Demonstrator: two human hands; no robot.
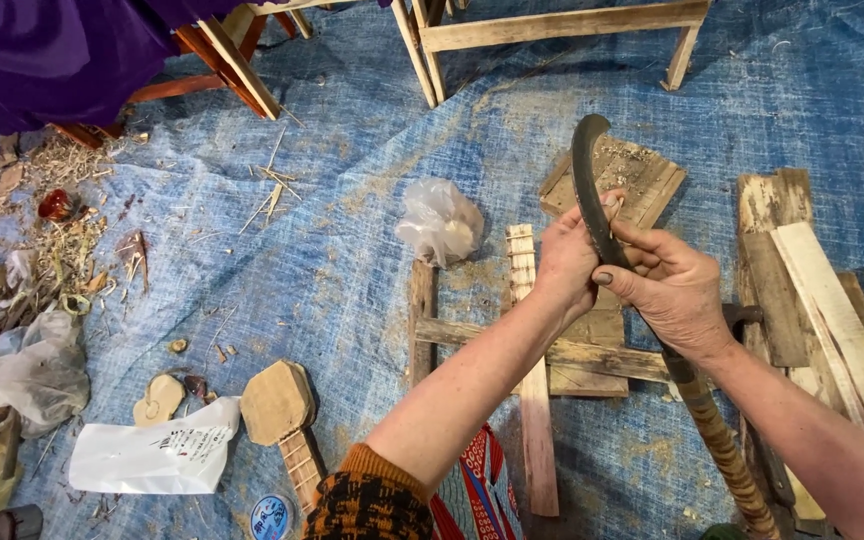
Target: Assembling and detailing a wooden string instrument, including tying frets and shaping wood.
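left hand (564,262) pinches a small wood sliver against the curved sickle blade (589,190) | right hand (667,290) clasps blade mid-length, over the wooden frame (552,350) | risk: bare fingers on edge, a slip could cut

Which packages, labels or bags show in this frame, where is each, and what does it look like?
Flat white plastic packet with dark print: lower left on the blue tarp.
Round blue label: bottom edge.
Knotted clear plastic bag: centre, near wood slats.
Crumpled clear bag: far left.
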